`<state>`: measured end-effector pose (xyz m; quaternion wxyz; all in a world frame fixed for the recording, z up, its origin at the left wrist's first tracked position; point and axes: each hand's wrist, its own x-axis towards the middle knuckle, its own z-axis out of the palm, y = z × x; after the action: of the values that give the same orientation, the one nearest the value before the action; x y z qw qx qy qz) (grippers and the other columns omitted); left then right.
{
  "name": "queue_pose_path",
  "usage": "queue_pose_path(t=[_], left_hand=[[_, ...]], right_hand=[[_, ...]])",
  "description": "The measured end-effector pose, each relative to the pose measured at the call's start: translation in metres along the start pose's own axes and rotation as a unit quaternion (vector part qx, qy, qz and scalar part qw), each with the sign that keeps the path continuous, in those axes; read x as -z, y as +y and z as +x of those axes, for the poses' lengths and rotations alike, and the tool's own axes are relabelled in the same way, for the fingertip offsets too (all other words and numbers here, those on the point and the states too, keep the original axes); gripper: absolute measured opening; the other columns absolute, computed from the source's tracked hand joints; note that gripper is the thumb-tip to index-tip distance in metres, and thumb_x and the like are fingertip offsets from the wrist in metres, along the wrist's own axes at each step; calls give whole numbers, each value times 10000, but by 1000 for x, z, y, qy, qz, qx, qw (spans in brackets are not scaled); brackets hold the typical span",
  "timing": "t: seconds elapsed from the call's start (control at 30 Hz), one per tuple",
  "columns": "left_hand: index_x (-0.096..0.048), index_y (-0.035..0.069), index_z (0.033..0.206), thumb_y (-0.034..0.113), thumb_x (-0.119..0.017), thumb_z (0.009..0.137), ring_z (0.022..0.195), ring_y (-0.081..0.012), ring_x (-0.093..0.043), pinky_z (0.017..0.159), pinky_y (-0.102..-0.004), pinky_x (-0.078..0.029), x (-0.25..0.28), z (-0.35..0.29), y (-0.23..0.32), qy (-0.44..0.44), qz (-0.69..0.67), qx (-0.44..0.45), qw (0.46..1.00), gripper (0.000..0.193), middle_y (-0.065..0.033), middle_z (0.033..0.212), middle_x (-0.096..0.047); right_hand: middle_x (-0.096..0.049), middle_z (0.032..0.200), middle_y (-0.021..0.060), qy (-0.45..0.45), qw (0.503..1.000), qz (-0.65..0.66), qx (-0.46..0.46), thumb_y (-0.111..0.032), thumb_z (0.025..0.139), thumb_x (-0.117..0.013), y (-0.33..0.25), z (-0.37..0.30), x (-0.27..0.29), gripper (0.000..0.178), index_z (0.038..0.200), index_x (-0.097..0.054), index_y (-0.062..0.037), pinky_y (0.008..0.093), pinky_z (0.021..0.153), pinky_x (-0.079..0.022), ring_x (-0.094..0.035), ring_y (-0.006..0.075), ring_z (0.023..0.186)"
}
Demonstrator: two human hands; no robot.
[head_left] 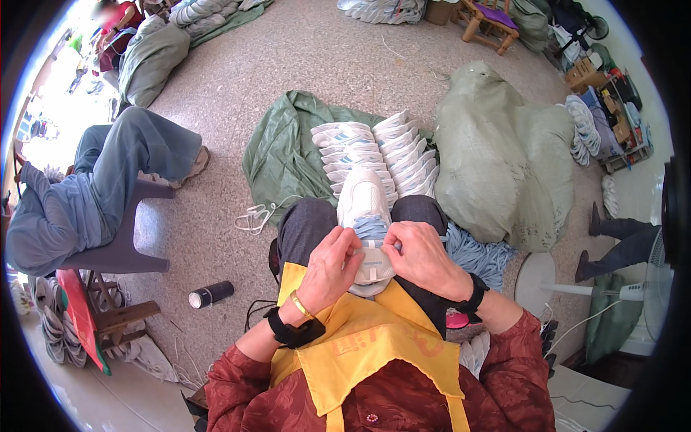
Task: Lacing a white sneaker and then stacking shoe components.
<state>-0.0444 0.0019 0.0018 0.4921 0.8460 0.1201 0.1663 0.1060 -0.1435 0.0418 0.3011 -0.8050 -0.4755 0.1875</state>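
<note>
A white sneaker (358,198) rests on my lap between my knees, toe pointing away from me. Light blue shoelaces (371,227) cross its front, above a pale tongue (373,265). My left hand (332,268) is closed in a pinch at the left eyelet edge, at the lace. On the other side my right hand (423,253) pinches at the lace by the right eyelet edge. The fingertips partly hide what they grip. Beyond the sneaker, two stacked rows of white shoe uppers (351,153) lie on a green sheet (284,133).
A bundle of light blue laces (481,252) lies right of my knee, near large green sacks (479,158). A white fan (633,291) stands farther right. At left, a person (79,194) sits on a grey plastic stool (137,237); a black cylinder (211,294) lies on the floor.
</note>
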Motion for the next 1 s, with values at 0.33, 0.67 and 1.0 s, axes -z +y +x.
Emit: queue_pose_path(t=[0.33,0.67,1.0], left_hand=[[-581,-4,965,-19,-709,867,688,-202,-598,636,-312,-506,-1,-1,-4,-3,-26,16,1000,161,-90,860,-557],[-572,18,969,-11,-706,846,736,-262,-613,654,-359,-517,-1,0,-5,-9,-44,22,999,184,-110,855,-549],[-583,-4,961,-20,-713,868,680,-177,-580,636,-295,-494,-2,-1,-8,4,-58,30,998,161,-82,847,-555]], right_hand=[[-656,745,196,35,999,-23,28,-53,821,-689,-1,1,-7,98,774,-630,9,483,659,-505,-656,410,724],[-669,783,190,-26,998,-50,11,-66,834,-663,0,6,-6,73,830,-629,-1,495,699,-518,-670,403,793],[-637,823,193,-19,997,-31,74,-53,857,-662,-2,1,0,92,858,-603,19,484,689,-513,-652,407,789]])
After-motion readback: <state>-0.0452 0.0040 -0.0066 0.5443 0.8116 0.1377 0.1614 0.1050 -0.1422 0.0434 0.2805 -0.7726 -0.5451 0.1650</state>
